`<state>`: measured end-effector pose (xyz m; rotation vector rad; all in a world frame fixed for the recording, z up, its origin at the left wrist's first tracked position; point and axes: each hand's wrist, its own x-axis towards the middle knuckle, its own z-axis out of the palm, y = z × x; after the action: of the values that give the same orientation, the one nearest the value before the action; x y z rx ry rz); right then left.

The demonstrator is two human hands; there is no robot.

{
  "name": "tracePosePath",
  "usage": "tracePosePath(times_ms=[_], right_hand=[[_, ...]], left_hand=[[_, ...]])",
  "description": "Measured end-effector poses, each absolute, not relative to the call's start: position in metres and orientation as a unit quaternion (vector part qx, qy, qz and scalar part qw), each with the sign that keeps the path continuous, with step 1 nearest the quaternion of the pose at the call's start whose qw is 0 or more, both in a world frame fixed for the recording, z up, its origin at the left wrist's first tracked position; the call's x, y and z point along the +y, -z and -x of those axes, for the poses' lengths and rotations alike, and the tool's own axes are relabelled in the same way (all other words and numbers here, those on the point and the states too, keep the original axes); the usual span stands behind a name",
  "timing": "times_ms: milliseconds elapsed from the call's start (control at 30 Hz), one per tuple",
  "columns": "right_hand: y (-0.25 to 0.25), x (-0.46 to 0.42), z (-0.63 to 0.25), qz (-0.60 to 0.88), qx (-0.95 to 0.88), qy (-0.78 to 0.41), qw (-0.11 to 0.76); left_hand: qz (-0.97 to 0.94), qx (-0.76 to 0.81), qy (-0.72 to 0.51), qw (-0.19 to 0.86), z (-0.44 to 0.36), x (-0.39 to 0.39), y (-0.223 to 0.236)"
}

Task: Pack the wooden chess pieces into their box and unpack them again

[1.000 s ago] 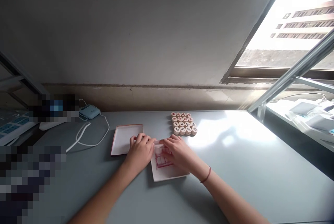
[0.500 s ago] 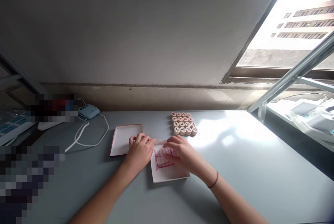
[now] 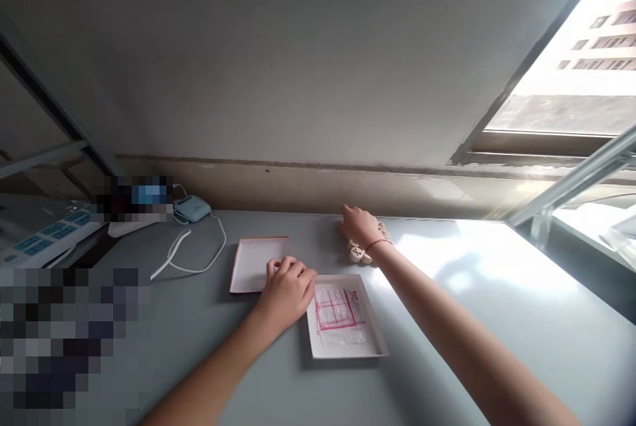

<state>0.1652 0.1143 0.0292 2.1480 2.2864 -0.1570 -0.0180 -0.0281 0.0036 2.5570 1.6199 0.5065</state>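
A shallow white box (image 3: 348, 350) lies on the grey table, holding a crumpled clear plastic bag (image 3: 335, 312) with red grid lines printed on it. At the box's far left corner is my left hand (image 3: 289, 288), its fingers bent and closed about the corner edge. Farther back, my right hand (image 3: 360, 226) reaches palm down over the block of round wooden Chinese chess pieces (image 3: 356, 254). It covers most of them, and a few show at its near and right sides. Its fingertips are hidden, so I cannot see whether they hold a piece.
A second shallow box part with a red rim (image 3: 251, 267), probably the lid, lies left of my left hand. Behind it are a light blue device (image 3: 193, 208), a white cable (image 3: 201, 270) and a power strip (image 3: 44, 238). The wall (image 3: 298, 189) borders the table's back.
My right hand has left the white box and moved forward over the chess pieces. My left hand stays at the box corner. The view has turned slightly left.
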Motion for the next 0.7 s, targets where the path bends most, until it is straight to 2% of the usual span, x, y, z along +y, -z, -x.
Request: tracePosePath(times_ms=[200,267,367,400,467,567,700], right_hand=[[-0.035,0.123,-0.165,-0.678,0.731,0.071,0.013],[-0.041,0.115,-0.163,-0.669,0.740,0.067,-0.012],[-0.050,0.083,-0.160,-0.620,0.773,0.090,-0.101],[-0.051,0.069,-0.159,-0.569,0.788,0.147,-0.183],[-0.048,0.038,-0.158,-0.492,0.777,0.282,-0.272],[-0.036,0.002,-0.159,-0.435,0.728,0.416,-0.328],[-0.022,-0.014,-0.163,-0.422,0.671,0.482,-0.372]], left_hand=[[-0.832,0.528,-0.159,0.052,0.020,-0.027,-0.004],[-0.825,0.535,-0.176,0.050,0.021,-0.026,-0.004],[-0.798,0.551,-0.238,0.055,0.025,-0.023,-0.006],[-0.788,0.552,-0.263,0.069,0.026,-0.022,-0.006],[-0.775,0.538,-0.311,0.110,0.028,-0.021,-0.008],[-0.788,0.478,-0.353,0.160,0.026,-0.023,-0.010],[-0.808,0.430,-0.346,0.209,0.020,-0.025,-0.012]])
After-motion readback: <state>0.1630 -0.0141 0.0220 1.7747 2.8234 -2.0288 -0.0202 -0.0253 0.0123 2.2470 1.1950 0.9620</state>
